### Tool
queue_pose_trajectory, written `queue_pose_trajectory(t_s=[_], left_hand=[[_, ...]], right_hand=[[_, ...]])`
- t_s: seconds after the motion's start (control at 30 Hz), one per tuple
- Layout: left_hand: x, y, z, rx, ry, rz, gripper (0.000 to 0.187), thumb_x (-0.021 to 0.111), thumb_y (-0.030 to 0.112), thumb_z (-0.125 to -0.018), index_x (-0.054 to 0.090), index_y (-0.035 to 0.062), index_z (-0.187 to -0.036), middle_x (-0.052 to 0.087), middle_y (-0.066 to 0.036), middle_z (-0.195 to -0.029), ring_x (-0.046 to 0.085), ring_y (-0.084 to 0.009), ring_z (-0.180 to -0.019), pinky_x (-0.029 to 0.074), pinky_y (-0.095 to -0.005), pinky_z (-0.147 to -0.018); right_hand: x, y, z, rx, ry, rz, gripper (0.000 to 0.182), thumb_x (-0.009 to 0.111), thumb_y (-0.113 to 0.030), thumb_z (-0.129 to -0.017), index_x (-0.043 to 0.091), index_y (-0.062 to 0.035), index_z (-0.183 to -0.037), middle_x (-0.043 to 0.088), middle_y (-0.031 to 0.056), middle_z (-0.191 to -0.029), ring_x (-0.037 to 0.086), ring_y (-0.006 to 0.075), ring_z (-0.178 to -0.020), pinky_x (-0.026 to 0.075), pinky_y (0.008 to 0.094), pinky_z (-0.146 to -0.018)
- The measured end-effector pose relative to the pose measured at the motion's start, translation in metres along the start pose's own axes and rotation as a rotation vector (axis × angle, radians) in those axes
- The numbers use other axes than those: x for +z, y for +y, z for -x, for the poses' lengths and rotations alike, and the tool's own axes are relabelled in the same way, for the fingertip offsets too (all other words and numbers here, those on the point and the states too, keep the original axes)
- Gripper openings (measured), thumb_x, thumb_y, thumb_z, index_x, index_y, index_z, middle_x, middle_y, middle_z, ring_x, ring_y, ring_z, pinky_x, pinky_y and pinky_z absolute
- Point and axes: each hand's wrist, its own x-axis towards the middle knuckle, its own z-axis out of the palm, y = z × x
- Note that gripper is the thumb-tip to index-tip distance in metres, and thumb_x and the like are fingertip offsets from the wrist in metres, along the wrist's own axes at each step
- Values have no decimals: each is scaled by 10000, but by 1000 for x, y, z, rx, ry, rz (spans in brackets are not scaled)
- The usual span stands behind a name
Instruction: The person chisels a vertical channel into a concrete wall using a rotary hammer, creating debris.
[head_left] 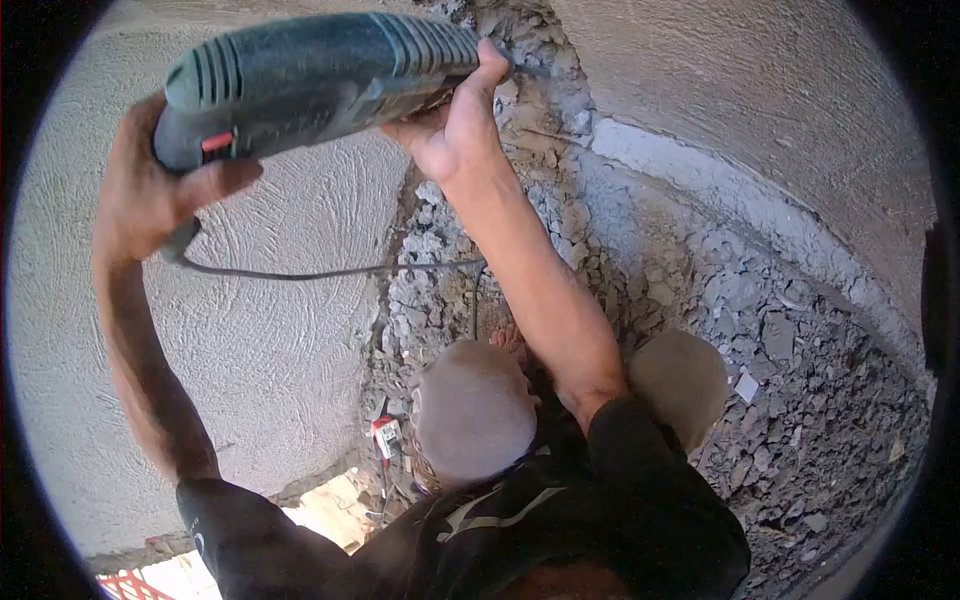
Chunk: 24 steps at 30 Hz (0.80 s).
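A dark green demolition hammer [320, 80] is held up across the upper left, its front end toward the broken strip of wall [540, 120]. My left hand [150, 200] is closed round its rear end, with the thumb below a red switch [217, 143]. Under the front part, my right hand [460, 130] grips the body, thumb up along its side. A short dark bit [530, 71] shows at the front end; its tip is hard to make out against the rubble. From the rear handle a black power cord [320, 273] hangs and runs right.
Rough plastered walls [280, 220] stand left and upper right [760, 90]. Broken masonry rubble [810, 390] covers the ground at right. My two dusty knees [475, 410] are below my arms. A red and white labelled object [385, 432] lies near the left knee.
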Motion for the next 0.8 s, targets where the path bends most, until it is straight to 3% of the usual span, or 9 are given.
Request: queue_pose_trajectory(t_s=[0.1, 0.13, 0.23, 0.3, 0.57, 0.6, 0.67, 0.73, 0.8], left_hand=[[-10, 14, -18, 33, 1, -144, 850, 864, 387, -613, 556, -133, -1210, 677, -251, -946, 709, -327, -789, 607, -374, -715], [-11, 15, -24, 35, 17, -141, 840, 861, 387, -613, 566, -120, -1214, 683, -242, -953, 710, -314, -780, 603, -367, -710], [-19, 8, -46, -34, -130, -58, 910, 887, 345, -606, 487, -64, -1314, 651, -175, -951, 674, -243, -804, 556, -352, -703], [-17, -4, -50, 17, 22, -117, 884, 877, 317, -614, 496, -66, -1314, 659, -168, -927, 670, -231, -763, 552, -351, -665], [-12, 32, -61, 93, -95, -271, 818, 833, 352, -663, 532, -61, -1302, 669, -137, -870, 657, -203, -690, 524, -301, -590], [6, 58, -44, 269, 137, -341, 570, 805, 252, -730, 578, -55, -1153, 634, -105, -766, 642, -189, -607, 531, -303, -539], [17, 52, -50, 449, 369, -407, 326, 778, 153, -798, 625, -49, -1004, 599, -72, -661, 628, -176, -524, 538, -306, -487], [17, 1, -97, 119, -143, -48, 819, 832, 366, -664, 541, -59, -1301, 663, -125, -837, 646, -188, -667, 521, -297, -586], [33, 25, -85, 136, -102, -46, 811, 867, 333, -644, 557, -58, -1284, 673, -127, -874, 663, -191, -739, 546, -317, -650]], right_hand=[[1, -2, -13, -17, 32, -78, 835, 329, -753, -911, 432, -86, -1403, 506, 151, -1380, 465, 324, -1281, 396, 585, -1041], [4, -10, -19, 76, 209, -103, 781, 347, -755, -932, 500, -131, -1378, 553, 124, -1354, 499, 318, -1257, 447, 514, -1025], [2, -17, -27, 43, 95, -73, 768, 334, -731, -947, 478, -125, -1396, 539, 134, -1372, 505, 321, -1259, 447, 524, -1045], [1, -18, -29, 15, 97, -100, 760, 325, -724, -954, 484, -123, -1390, 540, 143, -1368, 511, 326, -1252, 452, 531, -1042], [-1, -28, -30, -17, 91, -34, 778, 318, -725, -952, 436, -122, -1429, 503, 133, -1426, 496, 328, -1274, 435, 533, -1055], [-2, -29, -31, -18, 93, -35, 778, 318, -725, -952, 436, -122, -1429, 503, 133, -1426, 496, 328, -1274, 435, 533, -1055], [-8, -30, -36, -27, 106, -104, 785, 313, -729, -949, 434, -122, -1433, 506, 136, -1425, 483, 329, -1288, 429, 546, -1051], [-36, -37, -37, -5, 101, -104, 789, 309, -730, -950, 447, -112, -1421, 513, 138, -1418, 486, 332, -1285, 428, 555, -1046], [-34, -53, -6, -13, 55, 33, 725, 395, -694, -959, 520, -102, -1358, 586, 115, -1341, 560, 295, -1210, 485, 503, -993]])
